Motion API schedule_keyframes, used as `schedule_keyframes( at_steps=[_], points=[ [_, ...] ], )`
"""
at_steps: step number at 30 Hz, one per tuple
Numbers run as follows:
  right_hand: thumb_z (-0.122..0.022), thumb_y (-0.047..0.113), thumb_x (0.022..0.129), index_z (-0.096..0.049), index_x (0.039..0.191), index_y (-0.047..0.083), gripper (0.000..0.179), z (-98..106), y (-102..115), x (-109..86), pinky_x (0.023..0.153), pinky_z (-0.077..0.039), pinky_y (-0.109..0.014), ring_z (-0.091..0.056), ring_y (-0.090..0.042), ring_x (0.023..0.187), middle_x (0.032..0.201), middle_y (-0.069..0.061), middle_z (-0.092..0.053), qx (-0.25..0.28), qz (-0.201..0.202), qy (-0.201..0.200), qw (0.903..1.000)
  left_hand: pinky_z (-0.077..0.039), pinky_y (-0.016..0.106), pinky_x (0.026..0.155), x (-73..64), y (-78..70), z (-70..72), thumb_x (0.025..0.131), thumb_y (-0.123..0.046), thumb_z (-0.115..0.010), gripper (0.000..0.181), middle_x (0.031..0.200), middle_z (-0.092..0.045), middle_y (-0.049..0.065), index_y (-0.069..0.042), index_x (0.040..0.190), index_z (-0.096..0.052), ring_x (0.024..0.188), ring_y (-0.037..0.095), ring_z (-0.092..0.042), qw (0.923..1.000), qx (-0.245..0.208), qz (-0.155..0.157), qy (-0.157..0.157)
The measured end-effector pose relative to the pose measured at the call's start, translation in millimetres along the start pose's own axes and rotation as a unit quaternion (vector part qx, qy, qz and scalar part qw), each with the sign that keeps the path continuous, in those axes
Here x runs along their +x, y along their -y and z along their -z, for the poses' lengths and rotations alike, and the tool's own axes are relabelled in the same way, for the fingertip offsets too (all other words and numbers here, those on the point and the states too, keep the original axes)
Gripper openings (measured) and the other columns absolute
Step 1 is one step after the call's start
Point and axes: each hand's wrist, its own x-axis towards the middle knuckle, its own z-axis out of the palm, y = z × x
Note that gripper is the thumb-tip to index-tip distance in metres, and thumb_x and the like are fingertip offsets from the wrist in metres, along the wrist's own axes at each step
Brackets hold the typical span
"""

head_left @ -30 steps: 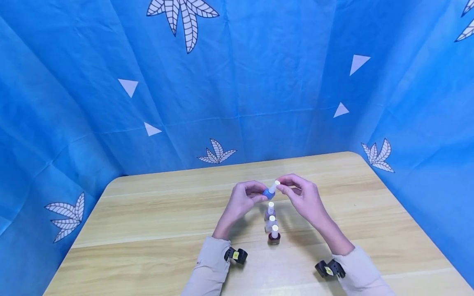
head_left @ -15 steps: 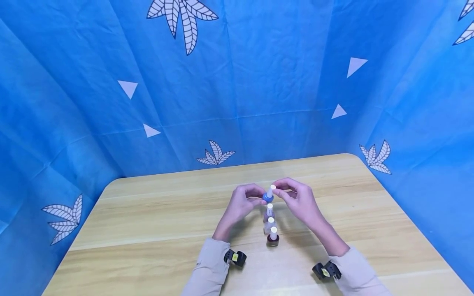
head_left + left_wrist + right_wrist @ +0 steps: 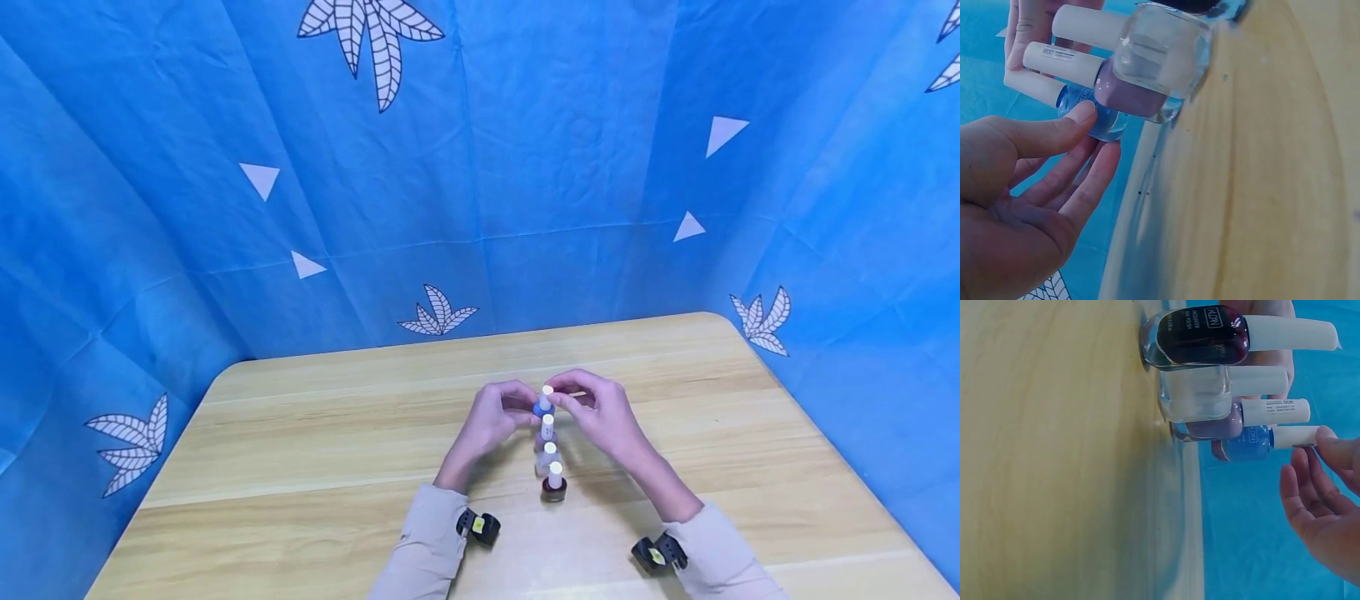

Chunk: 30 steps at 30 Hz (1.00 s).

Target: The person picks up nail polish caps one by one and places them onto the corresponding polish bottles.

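Note:
My left hand (image 3: 487,421) holds the glass body of a blue nail polish bottle (image 3: 1247,444) between thumb and fingers. The white cap (image 3: 1294,436) of that bottle is pinched by my right hand (image 3: 603,417). It stands nearly upright at the far end of a row; whether its base touches the table cannot be told. Nearer to me, the row continues with a mauve nail polish bottle (image 3: 1125,94), a clear one (image 3: 1163,50) and a dark red one (image 3: 1204,336). These three stand upright with white caps, close together.
The pale wooden table (image 3: 300,450) has a rounded far edge close to a blue patterned cloth (image 3: 562,167) hanging behind and at the sides. Each wrist carries a black strapped camera (image 3: 480,527).
Both hands have brought the blue nail polish bottle down and toward the row, and it has gone from tilted to nearly upright. The other bottles stay in place.

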Motion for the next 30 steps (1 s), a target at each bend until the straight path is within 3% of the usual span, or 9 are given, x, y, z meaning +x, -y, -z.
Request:
schedule_keyframes(
  at_steps=[10, 20, 30],
  points=[
    [-0.075, 0.004, 0.093, -0.074, 0.109, 0.004, 0.016, -3, -7, -2.0, 0.082, -0.062, -0.027, -0.073, -0.022, 0.093, 0.102, -0.007, -0.075, 0.0, -0.01, 0.017, 0.9998, -0.059, 0.029, 0.089, 1.5, 10.8, 0.4, 0.079, 0.009, -0.081, 0.024, 0.098, -0.076, 0.009, -0.004, 0.099, -0.075, 0.094, 0.025, -0.073, 1.0, 0.007, 0.001, 0.007],
    [-0.075, 0.002, 0.092, -0.074, 0.108, 0.005, 0.016, -3, -10, -3.9, 0.081, -0.062, -0.027, -0.074, -0.023, 0.093, 0.103, -0.007, -0.076, -0.004, -0.011, 0.03, 0.9995, -0.057, 0.039, 0.097, 0.8, 15.4, -1.0, 0.078, 0.009, -0.081, 0.026, 0.098, -0.076, 0.007, -0.005, 0.099, -0.076, 0.096, 0.022, -0.073, 0.9997, 0.016, 0.009, 0.018],
    [-0.074, 0.004, 0.093, -0.074, 0.11, 0.006, 0.017, 1, -9, -5.3, 0.082, -0.061, -0.025, -0.073, -0.021, 0.094, 0.106, -0.007, -0.075, -0.013, -0.032, 0.055, 0.9979, -0.058, 0.028, 0.089, 0.0, 15.7, -0.1, 0.08, 0.01, -0.08, 0.024, 0.098, -0.076, 0.008, -0.002, 0.099, -0.076, 0.097, 0.03, -0.073, 0.9991, 0.023, 0.003, 0.036]
  ],
)
